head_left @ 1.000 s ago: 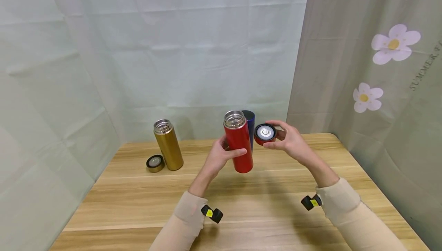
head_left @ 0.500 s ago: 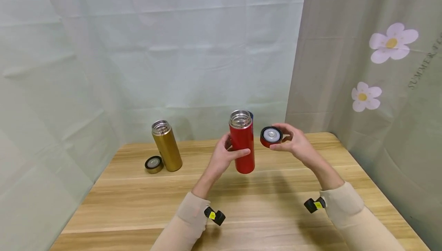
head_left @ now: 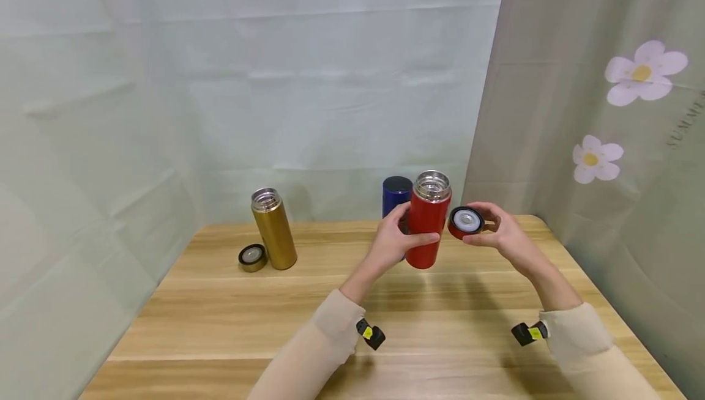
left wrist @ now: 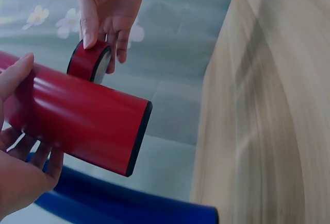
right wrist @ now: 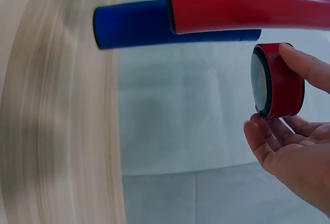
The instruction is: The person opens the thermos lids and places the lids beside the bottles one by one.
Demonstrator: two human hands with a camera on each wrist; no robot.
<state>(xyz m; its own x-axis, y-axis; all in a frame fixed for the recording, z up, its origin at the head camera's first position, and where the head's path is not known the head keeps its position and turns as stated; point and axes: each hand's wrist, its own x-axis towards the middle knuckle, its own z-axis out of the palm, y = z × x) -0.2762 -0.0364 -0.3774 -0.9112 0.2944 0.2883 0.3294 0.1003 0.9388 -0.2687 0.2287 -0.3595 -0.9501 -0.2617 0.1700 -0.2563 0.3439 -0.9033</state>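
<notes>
My left hand [head_left: 398, 240] grips a red thermos bottle [head_left: 427, 222] around its body, holding it up off the table. Its steel mouth is uncovered and faces up, tilted slightly. Thumb and fingers of my right hand [head_left: 503, 232] pinch the red lid [head_left: 466, 222] just right of the bottle, with the pale inner seal turned toward the head camera. In the left wrist view the lid [left wrist: 88, 62] overlaps the bottle's far side. The right wrist view shows the lid [right wrist: 281, 80] apart from the red bottle [right wrist: 242, 2].
A blue thermos [head_left: 395, 195] with a black top stands behind the red one, partly hidden by it and my left hand. At left on the wooden table [head_left: 231, 320] are an uncapped gold thermos [head_left: 275, 235] and its lid [head_left: 253, 257], seal up. Curtains [head_left: 330, 94] hang behind and beside the table.
Both hands have moved right, carrying the red thermos bottle and its lid. The blue thermos, mostly covered half a second ago, now shows left of the red one. The view has shifted slightly.
</notes>
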